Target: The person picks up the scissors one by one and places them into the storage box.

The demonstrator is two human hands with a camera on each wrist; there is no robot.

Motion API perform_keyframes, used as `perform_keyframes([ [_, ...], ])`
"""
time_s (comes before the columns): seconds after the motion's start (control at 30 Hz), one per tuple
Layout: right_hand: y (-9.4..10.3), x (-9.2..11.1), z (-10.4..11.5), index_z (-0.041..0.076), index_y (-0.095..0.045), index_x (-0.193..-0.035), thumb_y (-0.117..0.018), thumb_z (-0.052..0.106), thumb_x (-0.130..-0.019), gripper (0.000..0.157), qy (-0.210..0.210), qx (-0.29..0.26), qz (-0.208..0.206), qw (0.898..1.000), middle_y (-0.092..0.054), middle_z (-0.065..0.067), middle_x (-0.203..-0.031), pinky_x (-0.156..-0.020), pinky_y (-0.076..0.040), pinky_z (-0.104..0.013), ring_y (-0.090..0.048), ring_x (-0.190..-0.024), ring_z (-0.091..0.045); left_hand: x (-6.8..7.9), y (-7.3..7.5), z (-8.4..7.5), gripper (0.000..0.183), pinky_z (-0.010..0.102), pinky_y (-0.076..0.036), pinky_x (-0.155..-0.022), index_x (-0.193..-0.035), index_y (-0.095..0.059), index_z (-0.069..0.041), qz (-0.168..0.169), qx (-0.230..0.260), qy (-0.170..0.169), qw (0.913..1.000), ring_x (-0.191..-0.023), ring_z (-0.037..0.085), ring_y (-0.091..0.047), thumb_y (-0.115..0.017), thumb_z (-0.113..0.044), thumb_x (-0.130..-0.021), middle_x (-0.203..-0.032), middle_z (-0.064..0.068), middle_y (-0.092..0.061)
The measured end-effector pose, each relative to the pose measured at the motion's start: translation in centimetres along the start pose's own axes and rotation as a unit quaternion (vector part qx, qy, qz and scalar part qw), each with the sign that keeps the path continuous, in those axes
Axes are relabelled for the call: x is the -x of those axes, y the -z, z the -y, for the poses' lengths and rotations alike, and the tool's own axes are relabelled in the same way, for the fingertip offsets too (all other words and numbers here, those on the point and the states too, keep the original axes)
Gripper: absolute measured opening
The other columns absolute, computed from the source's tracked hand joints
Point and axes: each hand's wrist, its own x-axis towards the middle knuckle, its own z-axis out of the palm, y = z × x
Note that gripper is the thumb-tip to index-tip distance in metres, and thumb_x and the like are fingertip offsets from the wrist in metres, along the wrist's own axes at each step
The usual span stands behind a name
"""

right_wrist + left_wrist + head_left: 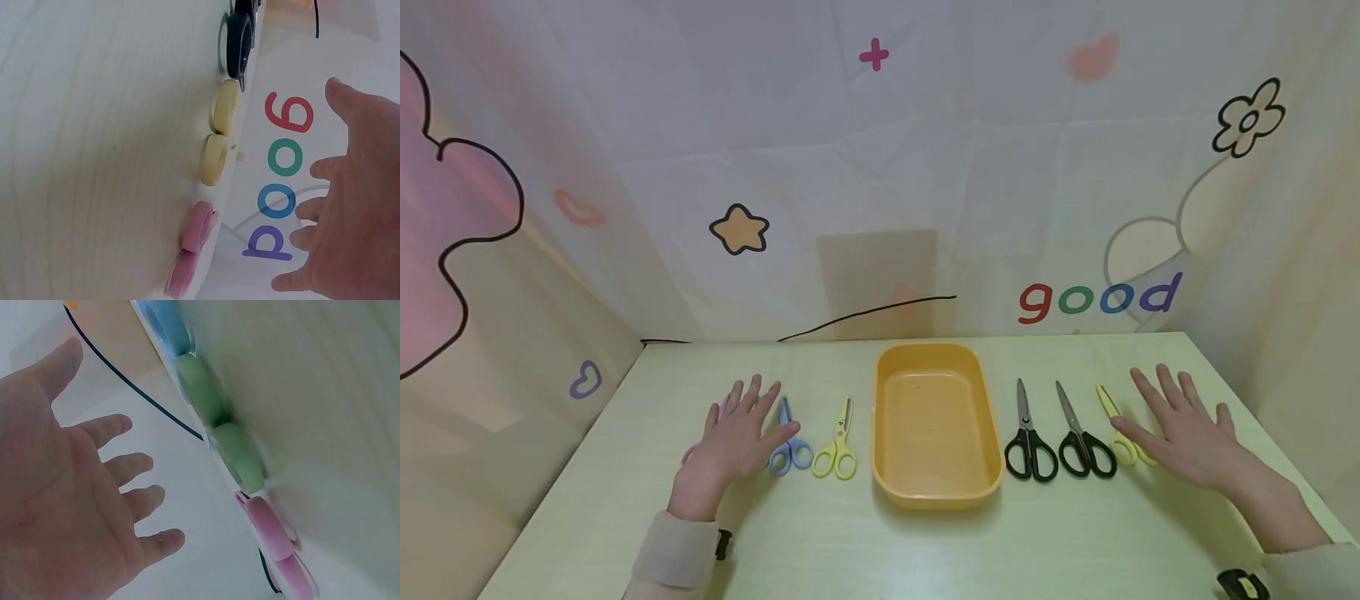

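Note:
My left hand (733, 442) hovers palm down with spread fingers over the left-hand scissors, holding nothing. Beneath or beside it lie blue scissors (786, 410), green-handled scissors (237, 456) and pink-handled scissors (269, 528); in the head view the hand covers the green pair and most of the pink. Yellow scissors (841, 433) lie just right of the blue pair. On the other side, my right hand (1191, 433) is spread and holds nothing. It partly covers pale yellow scissors (1107, 402) and hides pink-handled scissors (199, 226), which the right wrist view shows.
A yellow-orange plastic tray (938, 500) stands mid-table between the two rows of scissors. Right of it lie two black-handled scissors, one nearer (1026, 425) and one farther right (1074, 425). A printed curtain (775, 125) hangs behind the pale table (820, 550).

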Motion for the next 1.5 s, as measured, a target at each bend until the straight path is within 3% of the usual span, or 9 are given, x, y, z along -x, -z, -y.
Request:
perform_keyframes([
  [0.2, 0.2, -0.1, 0.6, 0.003, -0.011, -0.163, -0.047, 0.053, -0.106, 0.084, 0.014, -0.005, -0.010, 1.000, 0.005, -0.036, -0.162, -0.096, -0.004, -0.089, 0.009, -0.147, -0.057, -0.1, 0.0, -0.2, 0.078, 0.071, -0.007, -0.116, -0.162, -0.028, -0.007, -0.010, -0.010, -0.011, 0.9998, -0.149, 0.053, -0.010, -0.045, -0.058, -0.105, -0.165, 0.030, -0.014],
  [0.4, 0.1, -0.3, 1.0, -0.008, -0.032, -0.153, -0.053, 0.047, -0.106, 0.076, 0.037, -0.003, -0.028, 0.999, -0.011, -0.044, -0.157, -0.096, -0.020, -0.087, -0.013, -0.142, -0.065, -0.3, -0.1, -0.6, 0.071, 0.070, -0.008, -0.117, -0.157, -0.039, -0.006, -0.025, -0.008, -0.032, 0.9991, -0.146, 0.050, -0.028, -0.047, -0.054, -0.106, -0.157, 0.033, -0.033],
  [0.67, -0.2, -0.6, 2.2, -0.010, -0.046, -0.145, -0.059, 0.042, -0.105, 0.067, 0.061, -0.008, -0.022, 0.998, -0.029, -0.045, -0.149, -0.095, -0.035, -0.080, -0.034, -0.129, -0.068, -0.5, -0.5, -1.4, 0.064, 0.072, -0.033, -0.106, -0.154, -0.044, -0.004, -0.019, 0.053, -0.061, 0.9965, -0.139, 0.050, -0.038, -0.048, -0.049, -0.107, -0.153, 0.031, -0.038],
  [0.83, -0.5, -0.7, 2.8, -0.011, -0.053, -0.139, -0.063, 0.037, -0.103, 0.061, 0.073, -0.009, -0.022, 0.997, -0.041, -0.043, -0.141, -0.102, -0.030, -0.077, -0.032, -0.130, -0.069, -0.7, -0.7, -2.1, 0.061, 0.069, -0.038, -0.104, -0.151, -0.046, 0.000, -0.019, 0.096, -0.073, 0.9924, -0.134, 0.047, -0.045, -0.051, -0.043, -0.108, -0.149, 0.027, -0.044],
  [1.1, -1.1, -0.7, 4.4, -0.007, -0.058, -0.134, -0.069, 0.028, -0.100, 0.050, 0.109, -0.001, -0.038, 0.993, -0.057, -0.034, -0.132, -0.113, -0.011, -0.074, -0.048, -0.127, -0.054, -1.1, -1.9, -2.8, 0.056, 0.059, -0.041, -0.107, -0.145, -0.051, 0.004, -0.039, 0.141, -0.071, 0.9868, -0.126, 0.044, -0.052, -0.055, -0.037, -0.108, -0.142, 0.026, -0.048],
  [1.23, -1.3, -0.7, 5.5, -0.005, -0.060, -0.133, -0.070, 0.029, -0.099, 0.049, 0.117, 0.019, -0.035, 0.992, -0.058, -0.032, -0.130, -0.109, -0.030, -0.069, -0.055, -0.122, -0.051, -1.2, -2.0, -3.5, 0.052, 0.058, -0.042, -0.106, -0.143, -0.054, 0.004, -0.057, 0.166, -0.065, 0.9825, -0.126, 0.043, -0.052, -0.058, -0.034, -0.106, -0.139, 0.025, -0.051],
  [1.33, -1.4, -0.8, 6.2, -0.006, -0.062, -0.130, -0.072, 0.027, -0.098, 0.047, 0.132, 0.028, -0.036, 0.990, -0.061, -0.028, -0.126, -0.095, -0.048, -0.062, -0.061, -0.115, -0.047, -1.3, -2.0, -4.0, 0.046, 0.056, -0.046, -0.102, -0.138, -0.058, 0.003, -0.067, 0.193, -0.063, 0.9769, -0.122, 0.042, -0.055, -0.061, -0.028, -0.105, -0.135, 0.023, -0.056],
  [1.5, -1.9, -0.9, 7.3, -0.005, -0.064, -0.126, -0.074, 0.025, -0.097, 0.043, 0.150, 0.034, -0.033, 0.988, -0.063, -0.021, -0.119, -0.084, -0.056, -0.054, -0.065, -0.103, -0.038, -1.6, -2.5, -5.0, 0.037, 0.052, -0.051, -0.096, -0.131, -0.062, 0.002, -0.073, 0.254, -0.052, 0.9632, -0.112, 0.036, -0.063, -0.066, -0.020, -0.102, -0.124, 0.019, -0.063],
])
